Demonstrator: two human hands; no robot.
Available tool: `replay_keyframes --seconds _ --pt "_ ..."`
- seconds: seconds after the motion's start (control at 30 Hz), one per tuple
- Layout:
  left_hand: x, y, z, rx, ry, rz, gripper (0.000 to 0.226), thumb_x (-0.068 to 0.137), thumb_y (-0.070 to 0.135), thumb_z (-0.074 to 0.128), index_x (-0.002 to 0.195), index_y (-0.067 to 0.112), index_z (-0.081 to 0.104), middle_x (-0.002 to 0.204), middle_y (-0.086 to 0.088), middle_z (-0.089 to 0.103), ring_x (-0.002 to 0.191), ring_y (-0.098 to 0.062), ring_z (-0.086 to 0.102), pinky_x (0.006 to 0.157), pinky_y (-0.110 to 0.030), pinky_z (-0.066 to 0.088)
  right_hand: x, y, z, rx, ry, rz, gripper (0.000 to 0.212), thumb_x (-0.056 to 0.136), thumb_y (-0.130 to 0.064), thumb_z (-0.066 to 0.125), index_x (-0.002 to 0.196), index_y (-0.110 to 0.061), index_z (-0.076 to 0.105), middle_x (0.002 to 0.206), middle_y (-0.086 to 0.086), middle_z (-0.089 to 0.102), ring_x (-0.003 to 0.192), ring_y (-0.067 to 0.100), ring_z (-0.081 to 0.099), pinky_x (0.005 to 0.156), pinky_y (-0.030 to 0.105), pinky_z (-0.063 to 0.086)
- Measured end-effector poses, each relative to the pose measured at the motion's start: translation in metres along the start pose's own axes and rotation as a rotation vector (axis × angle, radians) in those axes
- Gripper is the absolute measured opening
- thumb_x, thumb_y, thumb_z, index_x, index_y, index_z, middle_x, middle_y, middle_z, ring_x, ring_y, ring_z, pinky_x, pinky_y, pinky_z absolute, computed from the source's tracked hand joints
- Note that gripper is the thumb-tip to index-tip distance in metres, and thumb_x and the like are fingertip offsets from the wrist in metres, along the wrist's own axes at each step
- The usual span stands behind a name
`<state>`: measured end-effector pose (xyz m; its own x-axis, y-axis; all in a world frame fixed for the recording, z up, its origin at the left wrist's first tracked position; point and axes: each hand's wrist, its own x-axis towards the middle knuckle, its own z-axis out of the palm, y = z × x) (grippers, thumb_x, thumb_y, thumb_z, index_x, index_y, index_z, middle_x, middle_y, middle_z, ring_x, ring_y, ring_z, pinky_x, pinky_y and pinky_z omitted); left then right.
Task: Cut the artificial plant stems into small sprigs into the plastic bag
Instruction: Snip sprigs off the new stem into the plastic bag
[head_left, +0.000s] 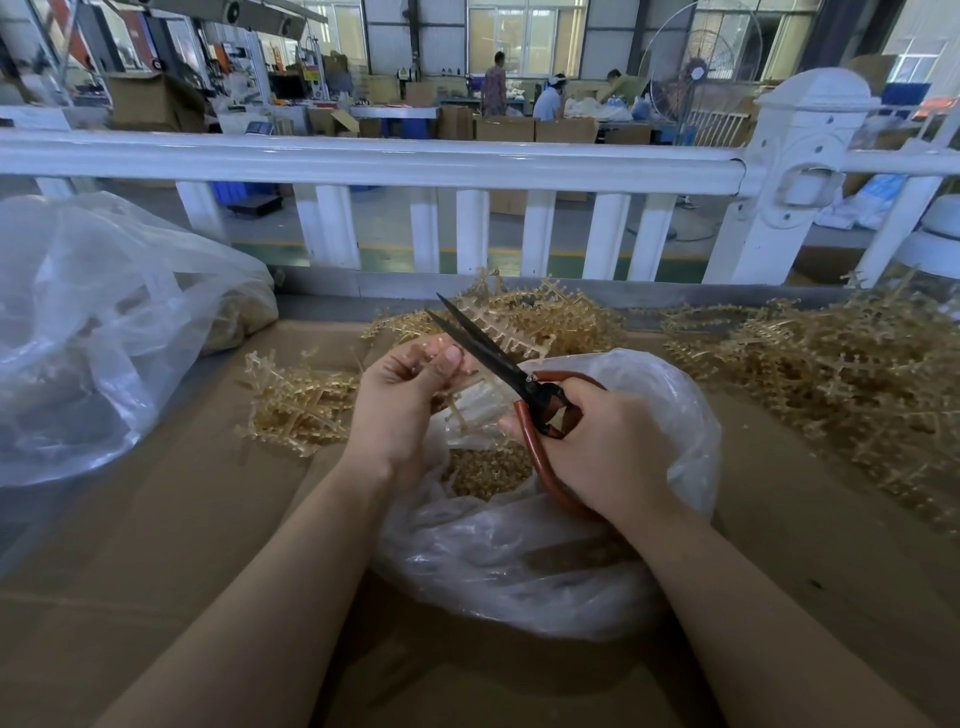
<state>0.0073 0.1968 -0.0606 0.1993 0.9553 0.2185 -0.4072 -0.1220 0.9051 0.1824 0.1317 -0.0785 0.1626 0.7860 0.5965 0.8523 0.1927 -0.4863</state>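
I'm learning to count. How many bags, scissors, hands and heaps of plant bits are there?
Plastic bags: 2, a near one and a big one.
Scissors: 1
Hands: 2, left hand, right hand.
Plant heaps: 3
Total: 8

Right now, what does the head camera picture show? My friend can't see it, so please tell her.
Over an open plastic bag of cut sprigs, the left hand holds a tan plastic plant stem while the right hand holds open scissors. More stems lie piled on the cardboard-covered table, with a white fence behind.
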Motion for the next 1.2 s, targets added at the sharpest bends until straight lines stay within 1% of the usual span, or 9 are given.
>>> replay_keyframes --seconds 0.2,0.33,0.47,0.6,0.73,0.83,0.97,1.07,1.2 --pt "-0.004 0.0 0.005 0.141 -0.107 0.019 0.007 0.079 0.019 0.07 0.08 0.017 0.077 0.082 0.0 0.074 0.076 -0.013 0.064 0.075 -0.028 0.054 0.007 0.0 0.002 0.391 -0.081 0.261 0.009 0.088 -0.038 0.076 0.093 -0.032 0.071 0.072 -0.01 0.072 0.07 0.003 0.068 0.068 0.027 0.059" --pt "-0.007 0.001 0.009 0.148 -0.165 0.046 0.008 0.079 0.017 0.07 0.082 0.016 0.077 0.081 0.001 0.073 0.078 -0.012 0.064 0.078 -0.029 0.054 0.01 0.001 -0.001 0.537 -0.191 0.28 0.015 0.083 -0.026 0.081 0.083 -0.033 0.068 0.072 -0.02 0.072 0.066 -0.002 0.068 0.059 0.013 0.051" --pt "-0.007 0.001 0.009 0.142 -0.164 0.06 0.013 0.079 0.014 0.069 0.09 0.01 0.073 0.077 0.003 0.073 0.071 -0.007 0.064 0.071 -0.02 0.053 0.01 0.0 0.001 0.554 -0.222 0.29 0.015 0.084 -0.026 0.081 0.086 -0.033 0.068 0.074 -0.018 0.073 0.068 0.001 0.069 0.06 0.014 0.052" --pt "-0.007 0.002 0.011 0.152 -0.186 0.056 0.015 0.079 0.013 0.07 0.094 0.01 0.073 0.078 0.0 0.074 0.072 -0.009 0.064 0.074 -0.021 0.055 0.01 0.001 0.0 0.606 -0.194 0.314 0.012 0.084 -0.023 0.081 0.088 -0.028 0.07 0.076 -0.01 0.074 0.067 0.004 0.07 0.06 0.016 0.053" --pt "-0.008 0.003 0.011 0.13 -0.18 0.011 0.03 0.077 0.016 0.071 0.106 0.01 0.071 0.09 -0.009 0.074 0.079 -0.016 0.065 0.081 -0.026 0.055 0.01 0.001 -0.001 0.635 -0.18 0.34 0.009 0.085 -0.022 0.08 0.084 -0.022 0.07 0.068 -0.005 0.069 0.063 0.004 0.066 0.062 0.019 0.055" --pt "-0.009 0.004 0.012 0.123 -0.176 -0.035 0.046 0.075 0.022 0.073 0.118 0.008 0.064 0.097 -0.013 0.069 0.081 -0.014 0.065 0.08 -0.026 0.054 0.01 0.002 -0.002 0.69 -0.121 0.377 0.008 0.087 -0.021 0.077 0.083 -0.02 0.071 0.061 -0.008 0.066 0.055 0.002 0.062 0.054 0.016 0.049" --pt "-0.01 0.005 0.01 0.217 -0.234 -0.131 0.032 0.074 0.034 0.073 0.096 0.013 0.063 0.083 -0.002 0.066 0.072 -0.011 0.059 0.064 -0.023 0.049 0.01 0.005 -0.004 0.747 -0.023 0.41 0.008 0.087 -0.024 0.077 0.087 -0.017 0.073 0.061 -0.01 0.067 0.056 0.002 0.061 0.057 0.019 0.048" --pt "-0.009 0.004 0.009 0.358 -0.36 -0.184 0.023 0.077 0.033 0.071 0.088 0.012 0.069 0.079 -0.003 0.068 0.073 -0.013 0.059 0.069 -0.023 0.05 0.01 0.005 -0.003 0.751 -0.005 0.411 0.008 0.088 -0.024 0.076 0.085 -0.018 0.072 0.057 -0.011 0.064 0.053 0.001 0.058 0.055 0.019 0.044" --pt "-0.008 0.004 0.007 0.36 -0.378 -0.161 0.021 0.08 0.029 0.071 0.082 0.009 0.071 0.076 -0.005 0.071 0.067 -0.013 0.059 0.068 -0.022 0.05 0.01 0.004 -0.001 0.702 0.019 0.406 0.015 0.087 -0.029 0.077 0.083 -0.016 0.072 0.06 -0.007 0.065 0.057 0.006 0.06 0.059 0.026 0.048"
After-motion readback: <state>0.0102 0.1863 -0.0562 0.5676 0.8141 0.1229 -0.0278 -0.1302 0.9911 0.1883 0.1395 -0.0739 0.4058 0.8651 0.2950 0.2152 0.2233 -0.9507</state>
